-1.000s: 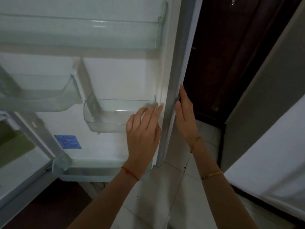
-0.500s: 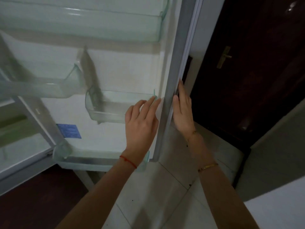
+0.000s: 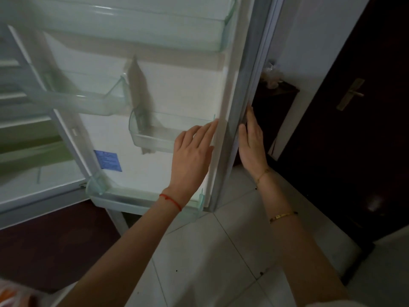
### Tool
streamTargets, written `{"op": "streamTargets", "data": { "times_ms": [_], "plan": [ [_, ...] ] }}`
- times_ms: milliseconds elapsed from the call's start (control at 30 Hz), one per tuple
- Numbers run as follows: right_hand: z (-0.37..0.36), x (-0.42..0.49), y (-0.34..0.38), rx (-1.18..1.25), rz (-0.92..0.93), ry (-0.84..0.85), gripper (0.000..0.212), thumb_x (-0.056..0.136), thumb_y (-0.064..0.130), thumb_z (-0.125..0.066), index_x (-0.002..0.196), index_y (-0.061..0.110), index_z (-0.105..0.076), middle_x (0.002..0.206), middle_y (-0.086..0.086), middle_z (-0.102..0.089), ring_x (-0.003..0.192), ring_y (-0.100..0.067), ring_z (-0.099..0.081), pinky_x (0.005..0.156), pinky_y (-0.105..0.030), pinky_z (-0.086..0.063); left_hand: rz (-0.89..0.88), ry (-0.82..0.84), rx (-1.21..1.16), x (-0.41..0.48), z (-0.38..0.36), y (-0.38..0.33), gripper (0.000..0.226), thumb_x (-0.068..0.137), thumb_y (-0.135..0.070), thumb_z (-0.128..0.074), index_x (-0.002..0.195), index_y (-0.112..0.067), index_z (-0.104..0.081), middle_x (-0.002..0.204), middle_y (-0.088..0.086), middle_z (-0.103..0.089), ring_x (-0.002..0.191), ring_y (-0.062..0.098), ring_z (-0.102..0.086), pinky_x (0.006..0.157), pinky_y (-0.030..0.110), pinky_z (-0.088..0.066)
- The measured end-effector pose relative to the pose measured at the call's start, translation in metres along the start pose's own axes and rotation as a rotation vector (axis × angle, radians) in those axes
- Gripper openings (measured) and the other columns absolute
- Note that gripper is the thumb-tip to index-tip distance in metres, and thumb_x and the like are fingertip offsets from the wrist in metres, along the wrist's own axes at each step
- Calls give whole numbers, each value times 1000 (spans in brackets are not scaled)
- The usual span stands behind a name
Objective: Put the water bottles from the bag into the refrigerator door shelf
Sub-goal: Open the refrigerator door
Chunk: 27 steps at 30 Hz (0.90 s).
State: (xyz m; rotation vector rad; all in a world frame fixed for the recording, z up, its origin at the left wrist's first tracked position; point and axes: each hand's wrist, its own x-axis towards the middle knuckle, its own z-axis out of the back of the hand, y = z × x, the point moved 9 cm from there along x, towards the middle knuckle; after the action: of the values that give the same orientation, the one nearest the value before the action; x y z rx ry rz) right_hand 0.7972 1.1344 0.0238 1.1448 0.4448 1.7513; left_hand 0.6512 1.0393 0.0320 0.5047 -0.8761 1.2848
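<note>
The refrigerator door [image 3: 183, 89] stands open in front of me, its clear plastic shelves bare. A small middle door shelf [image 3: 155, 138] sits just left of my left hand [image 3: 192, 154], which lies flat with fingers apart against the door's inner face, holding nothing. My right hand [image 3: 252, 142] rests flat on the door's outer edge [image 3: 247, 85], fingers straight. A long bottom door shelf [image 3: 141, 202] runs below my left wrist. A corner of an orange and white bag [image 3: 13, 295] shows at the bottom left. No water bottles are in view.
The fridge interior [image 3: 26, 151] with its shelves is at the left. A dark wooden door [image 3: 363, 140] with a brass handle [image 3: 349, 94] stands at the right, beside a small dark cabinet [image 3: 274, 103]. Pale floor tiles [image 3: 210, 262] lie below.
The view has swung right and back, showing more floor and the dark door. Both hands keep their places on the fridge door's edge.
</note>
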Motion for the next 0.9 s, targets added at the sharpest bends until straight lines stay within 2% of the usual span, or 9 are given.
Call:
{"op": "streamTargets", "data": {
  "times_ms": [300,500,633,800,900],
  "plan": [
    [1,-1,-2,38,3,72,51,103,37,-25,152,31,-9,159,9,-11,146,-9,-13,117,-28,-17,15,24,35,0,1,-1,53,95,-22,-56,147,-19,-45,143,-3,-57,127,22,-53,108,37,-35],
    [5,-13,5,115,-6,88,52,103,37,-27,152,33,-9,160,10,-10,147,-8,-11,120,-34,-17,13,63,11,-7,5,2,54,97,-25,-56,149,-22,-42,144,-5,-56,130,21,-51,109,36,-35],
    [10,-24,14,102,-9,61,53,102,38,-29,152,32,-10,159,10,-9,146,-9,-9,116,-31,-16,14,101,-11,-11,10,3,55,98,-28,-55,151,-23,-40,145,-4,-55,133,20,-49,110,36,-33],
    [25,-52,29,34,11,-37,53,99,36,-40,149,28,-25,153,6,-25,141,-13,-22,115,-37,-29,-35,161,-110,-14,21,0,59,96,-28,-60,151,-18,-40,148,-2,-52,140,22,-43,117,37,-31],
    [26,-72,38,17,39,-24,53,96,36,-49,145,25,-32,146,3,-34,135,-11,-29,110,-35,-34,-45,158,-161,-19,38,2,62,95,-28,-62,151,-13,-39,152,3,-47,146,24,-36,122,41,-29]
  ]
}}
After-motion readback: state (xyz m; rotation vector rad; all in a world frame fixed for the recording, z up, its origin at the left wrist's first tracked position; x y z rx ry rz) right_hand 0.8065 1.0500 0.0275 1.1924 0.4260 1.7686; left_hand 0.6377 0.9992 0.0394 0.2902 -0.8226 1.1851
